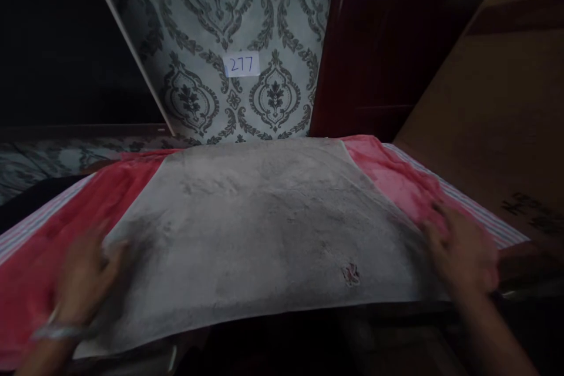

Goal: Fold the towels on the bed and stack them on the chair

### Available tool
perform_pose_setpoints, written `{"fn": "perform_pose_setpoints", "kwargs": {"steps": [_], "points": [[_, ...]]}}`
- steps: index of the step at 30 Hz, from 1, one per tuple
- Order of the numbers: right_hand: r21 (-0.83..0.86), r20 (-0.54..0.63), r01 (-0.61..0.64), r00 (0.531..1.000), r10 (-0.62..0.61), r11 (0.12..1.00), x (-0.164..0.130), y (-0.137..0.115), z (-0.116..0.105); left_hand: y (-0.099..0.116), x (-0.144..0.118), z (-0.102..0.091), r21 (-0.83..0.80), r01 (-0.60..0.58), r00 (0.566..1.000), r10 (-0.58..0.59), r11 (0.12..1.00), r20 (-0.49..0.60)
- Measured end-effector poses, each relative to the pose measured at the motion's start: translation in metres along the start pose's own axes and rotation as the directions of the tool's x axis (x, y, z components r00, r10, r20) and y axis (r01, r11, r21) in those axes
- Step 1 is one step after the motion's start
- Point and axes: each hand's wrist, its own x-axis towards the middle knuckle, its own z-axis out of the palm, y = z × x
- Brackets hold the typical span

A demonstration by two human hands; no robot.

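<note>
Cloth fills the middle of the frame: a grey towel (264, 229), pale and mottled with darker smudges, spread flat on top of a red cloth (44, 247) that shows at both sides. A small reddish embroidered mark (351, 274) sits near the towel's lower right. The towel's long axis runs left to right across the picture; its near edge crosses the lower part of the frame, sagging toward the lower left, and its far edge lies just below the centre, narrower through perspective. Striped edging (484, 211) borders the red cloth at the right.

The left hand (86, 279) lies at the lower left, palm down, fingers spread and pointing up-frame toward the towel's left edge, which it touches or just overlaps; blur keeps me from saying whether it pinches the fabric. A bracelet (59, 332) circles that wrist. The right hand (462, 252) rests at the lower right, palm down on the towel's right edge where it meets the red cloth, fingers apart and flat, forearm running off the bottom right corner. It too is blurred.

Patterned wallpaper (211, 29) rises in the upper centre, carrying a white label (241, 64) reading 277. A brown cardboard surface (497, 129) fills the right side.
</note>
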Motion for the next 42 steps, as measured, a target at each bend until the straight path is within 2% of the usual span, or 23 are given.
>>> {"fn": "perform_pose_setpoints", "kwargs": {"steps": [1,2,3,4,5,6,7,8,10,12,14,16,17,19,22,24,26,29,33,36,42], "points": [[0.071,0.057,0.094,0.994,-0.098,0.993,0.015,-0.024,0.017,0.024,0.019,0.011,-0.077,-0.079,0.994,0.084,0.994,0.067],[0.126,0.123,0.154,0.978,-0.17,0.98,0.027,-0.049,0.036,0.051,0.038,0.023,-0.139,-0.167,0.969,0.188,0.976,0.159],[0.165,0.234,0.203,0.943,-0.238,0.965,0.038,-0.075,0.056,0.08,0.057,0.035,-0.188,-0.257,0.922,0.299,0.948,0.246],[0.195,0.349,0.254,0.885,-0.309,0.947,0.047,-0.1,0.075,0.11,0.074,0.047,-0.228,-0.334,0.866,0.394,0.914,0.309],[0.221,0.467,0.304,0.801,-0.374,0.927,0.054,-0.123,0.093,0.14,0.09,0.058,-0.254,-0.398,0.802,0.469,0.882,0.37],[0.245,0.559,0.34,0.716,-0.419,0.908,0.059,-0.144,0.109,0.169,0.102,0.069,-0.264,-0.434,0.748,0.507,0.862,0.428],[0.253,0.615,0.359,0.657,-0.436,0.899,0.062,-0.161,0.122,0.194,0.112,0.08,-0.259,-0.45,0.715,0.518,0.855,0.469],[0.261,0.654,0.375,0.61,-0.448,0.89,0.064,-0.176,0.134,0.217,0.119,0.09,-0.239,-0.453,0.704,0.509,0.859,0.496],[0.287,0.683,0.41,0.546,-0.485,0.866,0.068,-0.195,0.152,0.249,0.125,0.11,-0.193,-0.451,0.712,0.482,0.872,0.511],[0.318,0.686,0.445,0.502,-0.527,0.838,0.076,-0.2,0.168,0.266,0.122,0.128,-0.146,-0.453,0.722,0.458,0.88,0.518],[0.331,0.692,0.469,0.469,-0.549,0.819,0.09,-0.193,0.184,0.27,0.116,0.141,-0.118,-0.465,0.717,0.452,0.877,0.53],[0.297,0.71,0.466,0.476,-0.519,0.833,0.114,-0.173,0.199,0.268,0.112,0.147,-0.126,-0.479,0.707,0.467,0.869,0.532],[0.258,0.719,0.452,0.5,-0.483,0.854,0.128,-0.159,0.206,0.266,0.111,0.149,-0.14,-0.487,0.701,0.481,0.862,0.526],[0.141,0.722,0.389,0.589,-0.363,0.91,0.159,-0.128,0.216,0.263,0.112,0.149,-0.155,-0.498,0.696,0.5,0.853,0.515],[-0.055,0.671,0.225,0.73,-0.131,0.973,0.202,-0.087,0.225,0.262,0.113,0.149,-0.15,-0.503,0.696,0.502,0.851,0.513],[-0.145,0.609,0.106,0.793,0.005,0.984,0.224,-0.071,0.231,0.262,0.113,0.151,-0.154,-0.497,0.697,0.499,0.854,0.514],[-0.193,0.545,0.001,0.832,0.107,0.981,0.24,-0.065,0.24,0.263,0.113,0.153,-0.158,-0.492,0.696,0.496,0.856,0.519],[-0.222,0.462,-0.136,0.857,0.227,0.965,0.257,-0.065,0.256,0.262,0.111,0.155,-0.158,-0.483,0.693,0.486,0.861,0.533],[-0.232,0.412,-0.268,0.844,0.344,0.935,0.272,-0.065,0.277,0.26,0.111,0.157,-0.18,-0.471,0.695,0.489,0.864,0.528],[-0.205,0.428,-0.263,0.843,0.328,0.943,0.283,-0.058,0.29,0.258,0.11,0.159,-0.193,-0.477,0.697,0.503,0.857,0.51],[-0.111,0.425,-0.174,0.882,0.206,0.978,0.3,-0.039,0.314,0.254,0.108,0.164,-0.193,-0.486,0.702,0.513,0.852,0.494]]}}
